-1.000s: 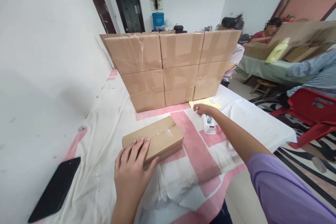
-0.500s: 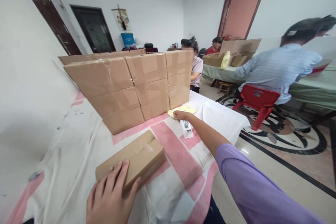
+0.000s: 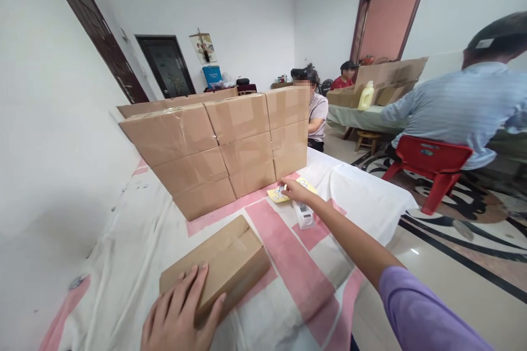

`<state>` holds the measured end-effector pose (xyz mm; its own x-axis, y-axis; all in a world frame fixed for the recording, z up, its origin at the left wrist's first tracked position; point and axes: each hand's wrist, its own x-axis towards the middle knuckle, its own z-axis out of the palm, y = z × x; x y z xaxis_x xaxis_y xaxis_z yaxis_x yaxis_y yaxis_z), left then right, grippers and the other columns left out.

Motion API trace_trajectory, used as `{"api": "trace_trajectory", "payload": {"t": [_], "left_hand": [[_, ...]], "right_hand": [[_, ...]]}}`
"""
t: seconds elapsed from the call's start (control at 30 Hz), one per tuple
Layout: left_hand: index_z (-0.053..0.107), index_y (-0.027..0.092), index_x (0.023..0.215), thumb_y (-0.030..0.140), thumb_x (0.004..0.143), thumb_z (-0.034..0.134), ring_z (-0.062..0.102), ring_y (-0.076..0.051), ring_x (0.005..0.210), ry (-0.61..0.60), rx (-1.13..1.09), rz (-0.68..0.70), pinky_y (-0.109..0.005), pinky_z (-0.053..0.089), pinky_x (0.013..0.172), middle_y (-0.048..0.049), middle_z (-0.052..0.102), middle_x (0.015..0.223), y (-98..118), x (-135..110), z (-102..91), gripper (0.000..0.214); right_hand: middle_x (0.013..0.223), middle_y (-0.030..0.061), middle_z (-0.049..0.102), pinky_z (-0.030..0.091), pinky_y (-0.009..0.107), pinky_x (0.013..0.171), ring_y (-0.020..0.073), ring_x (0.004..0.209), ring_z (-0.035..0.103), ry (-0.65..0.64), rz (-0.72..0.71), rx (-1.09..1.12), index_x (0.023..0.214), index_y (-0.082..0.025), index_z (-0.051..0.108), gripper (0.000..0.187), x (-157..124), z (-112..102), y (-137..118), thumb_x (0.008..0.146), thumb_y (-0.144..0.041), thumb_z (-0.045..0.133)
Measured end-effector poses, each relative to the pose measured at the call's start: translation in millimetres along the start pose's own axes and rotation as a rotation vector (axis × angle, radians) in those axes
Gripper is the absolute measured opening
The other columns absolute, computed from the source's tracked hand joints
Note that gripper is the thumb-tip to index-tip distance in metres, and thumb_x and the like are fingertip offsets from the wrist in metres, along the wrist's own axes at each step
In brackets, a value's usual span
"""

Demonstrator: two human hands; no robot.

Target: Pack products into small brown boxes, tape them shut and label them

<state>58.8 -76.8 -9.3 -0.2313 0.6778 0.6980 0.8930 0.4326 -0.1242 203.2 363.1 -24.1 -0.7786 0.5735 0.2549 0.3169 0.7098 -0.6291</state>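
My left hand lies over the near end of a closed brown cardboard box, with fingers apart on its top and the thumb along its side. A strip of clear tape shows on the box's far end. Farther out, my right hand is closed in a pinch above a yellow sheet of stickers with blue-outlined shapes. A small pale sticker shows at its fingertips. Just below my right wrist stands a small white tape-dispenser-like object with a dark panel; its kind is unclear.
Stacked taped cardboard boxes form a wall across the far side of the cloth-covered table. Beyond it sits a person. At right, another person in a blue shirt sits on a red chair by a second table holding a yellow bottle.
My right hand has lifted slightly from the sticker sheet, and a small sticker now shows at its fingertips. The left hand stays on the box. The whole view has shifted.
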Motion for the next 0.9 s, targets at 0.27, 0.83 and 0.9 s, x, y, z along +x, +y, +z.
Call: {"api": "trace_trajectory", "payload": {"t": [0.27,0.83,0.9], "left_hand": [[0.039,0.033,0.154,0.05,0.09,0.058,0.062,-0.034,0.108,-0.081,-0.01,-0.034,-0.048,0.046,0.089,-0.0083,0.068,0.131,3,5,-6.2,0.069],[0.047,0.034,0.148,0.051,0.09,0.062,0.06,-0.033,0.123,-0.233,-0.183,0.076,-0.05,0.045,0.103,-0.0092,0.064,0.134,-33,23,-3.9,0.062],[0.046,0.033,0.149,0.051,0.091,0.061,0.06,-0.035,0.124,-0.252,-0.188,0.096,-0.05,0.046,0.103,-0.0105,0.063,0.135,-33,24,-3.8,0.063]], "right_hand": [[0.11,0.0082,0.069,0.045,0.029,0.079,0.0171,0.085,0.062,-0.025,-0.081,0.112,0.112,-0.017,0.062,0.028,-16,4,-19,0.086,-0.009,0.057],[0.093,0.0025,0.071,0.041,0.024,0.069,0.0145,0.083,0.063,-0.325,-0.205,0.921,0.096,-0.019,0.066,0.018,-81,83,-92,0.083,-0.028,0.075],[0.093,0.0022,0.071,0.04,0.024,0.067,0.014,0.082,0.062,-0.324,-0.22,0.899,0.096,-0.02,0.067,0.016,-81,84,-91,0.084,-0.027,0.073]]}}
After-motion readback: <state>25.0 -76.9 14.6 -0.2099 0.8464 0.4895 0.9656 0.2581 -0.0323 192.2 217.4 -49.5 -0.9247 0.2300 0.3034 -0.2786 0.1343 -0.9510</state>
